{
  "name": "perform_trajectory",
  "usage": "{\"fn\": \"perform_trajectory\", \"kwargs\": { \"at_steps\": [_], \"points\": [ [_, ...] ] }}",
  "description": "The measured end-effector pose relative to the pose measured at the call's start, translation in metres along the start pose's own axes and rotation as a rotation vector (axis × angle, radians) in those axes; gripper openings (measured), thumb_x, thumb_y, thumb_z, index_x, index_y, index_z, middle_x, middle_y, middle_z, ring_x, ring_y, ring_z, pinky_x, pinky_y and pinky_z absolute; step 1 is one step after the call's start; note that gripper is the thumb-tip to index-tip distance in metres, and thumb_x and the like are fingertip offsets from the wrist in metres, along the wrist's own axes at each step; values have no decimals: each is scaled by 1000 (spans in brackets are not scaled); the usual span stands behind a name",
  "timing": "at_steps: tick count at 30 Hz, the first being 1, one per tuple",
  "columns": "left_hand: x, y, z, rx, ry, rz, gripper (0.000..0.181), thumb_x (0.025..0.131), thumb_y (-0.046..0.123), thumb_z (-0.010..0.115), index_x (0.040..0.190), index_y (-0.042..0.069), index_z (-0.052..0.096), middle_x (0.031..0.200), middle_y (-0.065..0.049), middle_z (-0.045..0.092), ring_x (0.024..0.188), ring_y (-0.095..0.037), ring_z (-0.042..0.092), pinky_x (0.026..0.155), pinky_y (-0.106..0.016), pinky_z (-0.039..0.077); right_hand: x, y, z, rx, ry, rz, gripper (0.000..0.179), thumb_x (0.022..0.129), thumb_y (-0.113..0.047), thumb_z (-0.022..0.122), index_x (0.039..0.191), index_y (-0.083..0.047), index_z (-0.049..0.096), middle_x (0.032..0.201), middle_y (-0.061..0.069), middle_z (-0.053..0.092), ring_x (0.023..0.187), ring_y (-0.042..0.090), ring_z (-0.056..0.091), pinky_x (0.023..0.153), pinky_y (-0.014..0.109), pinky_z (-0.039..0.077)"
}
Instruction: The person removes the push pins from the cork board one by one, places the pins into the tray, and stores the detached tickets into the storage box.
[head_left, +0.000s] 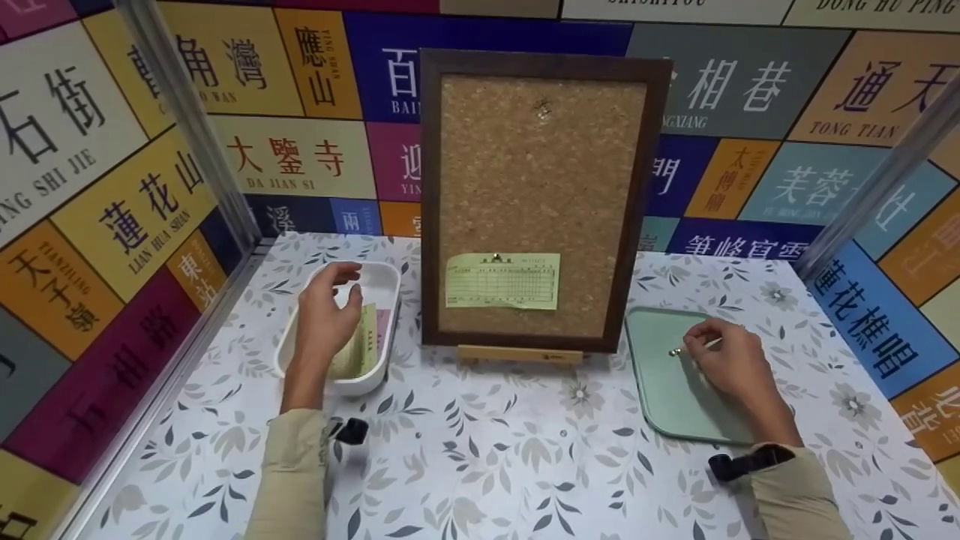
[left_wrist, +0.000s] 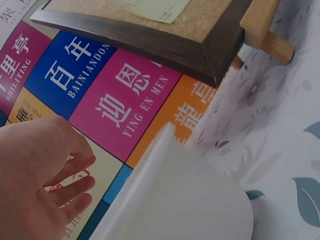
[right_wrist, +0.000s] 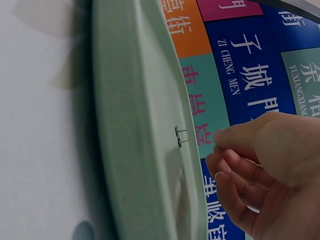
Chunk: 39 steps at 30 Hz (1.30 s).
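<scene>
Thumbtacks (head_left: 675, 352) on green tray (head_left: 671, 405), framed corkboard (head_left: 540, 180) w/ pinned green form (head_left: 502, 283) btwn hands, R hand (head_left: 731, 361) nr tacks, fingertips bunched, can't tell if pinching, L hand (head_left: 324, 319), thumb & fingers apart, over white bin (head_left: 367, 385) w/ slips (head_left: 367, 341)

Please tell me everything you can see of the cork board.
The cork board is a tall upright rectangle, speckled tan inside a dark brown, wood-like frame. A pale green printed slip hangs at its lower left; a small shiny cluster sits near its top. A light wooden stand supports it on the table.

Head view evenly bright — wrist views dimmer, shadows soft.
</scene>
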<state>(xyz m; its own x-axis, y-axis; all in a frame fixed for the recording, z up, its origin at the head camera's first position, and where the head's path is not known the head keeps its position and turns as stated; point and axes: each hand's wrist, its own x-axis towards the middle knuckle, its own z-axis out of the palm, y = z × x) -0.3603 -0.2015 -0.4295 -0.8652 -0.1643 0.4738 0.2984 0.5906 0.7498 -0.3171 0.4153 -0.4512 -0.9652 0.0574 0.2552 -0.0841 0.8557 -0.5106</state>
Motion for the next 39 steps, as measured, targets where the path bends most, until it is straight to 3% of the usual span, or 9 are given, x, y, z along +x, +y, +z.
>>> {"fn": "perform_trajectory", "kwargs": {
  "at_steps": [9, 18, 28, 32, 39],
  "points": [
    [-4, 25, 6, -43, -39, 40, 35, 102, 4, 66, 136, 8, 68, 121, -12, 77, 121, -31, 70, 106, -55, 56, -1, -17, -2, 42, 68, 11, 15, 104, -27, 71, 107, -13, 77, 98, 7, 79, 80, 9, 68, 69, 14, 46],
    [-7, 39, 10, -53, -92, 58, 33, 102, 6, 66, 135, 10, 69, 124, -13, 77, 119, -29, 71, 104, -52, 57, -3, -40, -1, 89, 144, -72, 16, 103, -25, 73, 109, -12, 80, 96, 7, 81, 77, 6, 68, 65, 10, 46],
    [-11, 59, 15, -68, -97, 117, 33, 102, 6, 67, 133, 13, 72, 134, -10, 67, 119, -33, 68, 102, -51, 58, -3, -93, 8, 171, 195, -224, 12, 96, -7, 74, 106, -12, 81, 96, 4, 81, 76, 10, 70, 65, 6, 50],
    [-12, 64, 16, -59, -94, 142, 31, 102, 8, 68, 130, 18, 77, 137, -9, 64, 120, -33, 68, 100, -52, 59, -3, -112, 15, 210, 197, -258, 15, 96, -7, 74, 107, -14, 82, 98, 3, 82, 76, 10, 71, 64, 7, 51],
    [-14, 72, 24, -70, -129, 168, 28, 103, 11, 69, 129, 17, 77, 142, -11, 61, 122, -34, 67, 100, -54, 59, -5, -149, 27, 253, 161, -281, 13, 99, -11, 74, 110, -13, 80, 98, -2, 79, 77, 10, 69, 64, 14, 54]
  ]
}}
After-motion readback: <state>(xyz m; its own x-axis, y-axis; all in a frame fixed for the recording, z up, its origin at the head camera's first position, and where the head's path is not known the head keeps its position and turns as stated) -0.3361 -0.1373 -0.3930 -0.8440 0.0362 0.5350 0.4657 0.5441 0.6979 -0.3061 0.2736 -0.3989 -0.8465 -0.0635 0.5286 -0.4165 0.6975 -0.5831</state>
